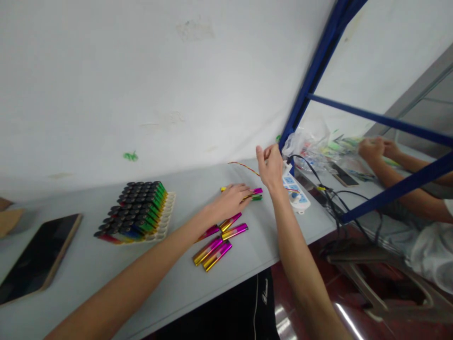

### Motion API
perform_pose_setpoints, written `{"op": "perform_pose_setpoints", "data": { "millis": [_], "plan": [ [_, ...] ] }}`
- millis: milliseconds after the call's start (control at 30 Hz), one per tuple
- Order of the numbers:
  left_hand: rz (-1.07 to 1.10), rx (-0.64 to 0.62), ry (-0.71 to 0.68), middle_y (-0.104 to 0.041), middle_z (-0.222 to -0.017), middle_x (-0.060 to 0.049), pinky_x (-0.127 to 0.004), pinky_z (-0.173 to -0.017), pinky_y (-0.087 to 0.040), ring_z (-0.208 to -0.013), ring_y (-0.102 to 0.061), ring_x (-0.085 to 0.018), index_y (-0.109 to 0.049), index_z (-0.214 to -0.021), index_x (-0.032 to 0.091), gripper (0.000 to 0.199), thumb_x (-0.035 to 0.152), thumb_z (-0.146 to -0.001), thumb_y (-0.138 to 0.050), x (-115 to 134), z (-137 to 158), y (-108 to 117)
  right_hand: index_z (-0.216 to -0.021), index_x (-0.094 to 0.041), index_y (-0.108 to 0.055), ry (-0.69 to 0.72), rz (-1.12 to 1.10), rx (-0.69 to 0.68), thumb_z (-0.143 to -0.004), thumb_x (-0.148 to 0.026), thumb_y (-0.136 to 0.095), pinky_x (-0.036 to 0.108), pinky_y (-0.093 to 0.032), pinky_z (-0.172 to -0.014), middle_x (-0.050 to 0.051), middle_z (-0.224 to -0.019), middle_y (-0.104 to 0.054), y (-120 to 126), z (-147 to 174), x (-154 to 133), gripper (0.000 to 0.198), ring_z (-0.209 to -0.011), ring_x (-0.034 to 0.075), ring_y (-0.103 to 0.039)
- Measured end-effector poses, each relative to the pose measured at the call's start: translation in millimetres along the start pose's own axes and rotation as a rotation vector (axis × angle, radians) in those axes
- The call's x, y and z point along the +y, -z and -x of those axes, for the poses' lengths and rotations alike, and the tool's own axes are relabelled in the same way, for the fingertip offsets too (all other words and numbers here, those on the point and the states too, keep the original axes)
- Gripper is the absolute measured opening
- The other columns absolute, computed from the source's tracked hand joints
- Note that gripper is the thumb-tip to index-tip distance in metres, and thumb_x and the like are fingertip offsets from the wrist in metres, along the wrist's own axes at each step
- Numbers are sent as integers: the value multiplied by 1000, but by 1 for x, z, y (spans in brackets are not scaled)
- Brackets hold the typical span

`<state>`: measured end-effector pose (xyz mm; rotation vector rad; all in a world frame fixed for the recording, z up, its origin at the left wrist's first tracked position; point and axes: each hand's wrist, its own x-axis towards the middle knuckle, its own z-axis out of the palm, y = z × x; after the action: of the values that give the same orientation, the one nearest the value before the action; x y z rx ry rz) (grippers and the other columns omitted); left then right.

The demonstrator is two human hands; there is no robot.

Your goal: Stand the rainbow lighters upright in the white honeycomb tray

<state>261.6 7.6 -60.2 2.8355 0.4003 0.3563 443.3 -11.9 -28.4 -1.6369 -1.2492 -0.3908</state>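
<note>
My left hand [231, 200] lies palm down with its fingers stretched over shiny coloured tubes. Beyond its fingertips show the ends of a purple tube [257, 191] and a green tube [257, 198]. My right hand [271, 165] is raised by the wall beside the power strip, fingers curled in and thumb up; anything inside them is hidden. A thin red-and-yellow wire [244, 165] passes behind that wrist. Nearer the table's front edge are several loose purple-and-gold tubes [217, 255], close to my left forearm.
A white holed tray [170, 210] at left holds several black-topped tubes [138, 208]. A phone [38, 257] lies farther left. On the right are the power strip [299, 200], black cables [327, 191], a blue metal frame [300, 99], plastic bags [307, 146] and another person's hands [375, 148].
</note>
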Motion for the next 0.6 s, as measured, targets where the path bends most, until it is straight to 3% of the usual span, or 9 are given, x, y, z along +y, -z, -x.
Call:
{"op": "perform_pose_setpoints", "data": {
  "millis": [100, 200, 267, 333, 433, 500, 600],
  "plan": [
    [-21, 89, 66, -61, -151, -14, -67, -125, -25, -149, -46, -31, -65, -138, 21, 39, 30, -109, -41, 5, 43, 30, -103, -20, -61, 122, -92, -270, -106, -48, -45, 36, -52, -87, 11, -102, -66, 9, 21, -5, 32, -88, 22, -64],
    [-77, 148, 159, -52, -158, -16, -63, -127, -27, -152, -41, -33, -58, -148, 25, 48, 46, -105, -50, 25, 102, 47, -121, -20, -63, 290, -96, -585, -107, -43, -46, 46, -48, -110, 14, -123, -68, 22, 58, 3, 31, -122, 28, -62],
    [-153, 205, 200, -40, -166, -16, -68, -124, -29, -156, -34, -40, -52, -155, 31, 61, 55, -99, -58, 41, 138, 42, -139, -21, -60, 342, -46, -697, -105, -45, -51, 53, -40, -121, 16, -148, -59, 27, 82, 16, 42, -143, 32, -49],
    [-207, 210, 218, -30, -172, -16, -75, -121, -28, -157, -27, -48, -43, -161, 36, 77, 64, -92, -64, 54, 161, 25, -149, -25, -56, 325, 13, -757, -105, -47, -50, 62, -34, -124, 14, -158, -52, 28, 98, 30, 49, -154, 35, -38],
    [-239, 158, 230, -29, -173, -16, -78, -119, -27, -156, -26, -50, -35, -165, 37, 87, 67, -90, -66, 58, 169, -6, -155, -25, -53, 309, 40, -767, -107, -47, -47, 65, -32, -126, 14, -161, -50, 24, 107, 42, 53, -157, 36, -34],
    [-233, 133, 229, -37, -170, -13, -76, -122, -25, -156, -29, -46, -36, -164, 39, 78, 64, -95, -61, 52, 162, -19, -155, -24, -54, 330, 23, -759, -108, -46, -45, 64, -33, -126, 14, -160, -52, 20, 107, 41, 52, -156, 34, -37],
    [-202, 121, 212, -46, -164, -11, -72, -124, -24, -155, -33, -41, -44, -160, 40, 61, 57, -102, -53, 32, 146, -20, -154, -25, -54, 409, -29, -776, -109, -39, -42, 59, -35, -128, 12, -156, -57, 13, 106, 31, 49, -153, 29, -43]
  ]
}}
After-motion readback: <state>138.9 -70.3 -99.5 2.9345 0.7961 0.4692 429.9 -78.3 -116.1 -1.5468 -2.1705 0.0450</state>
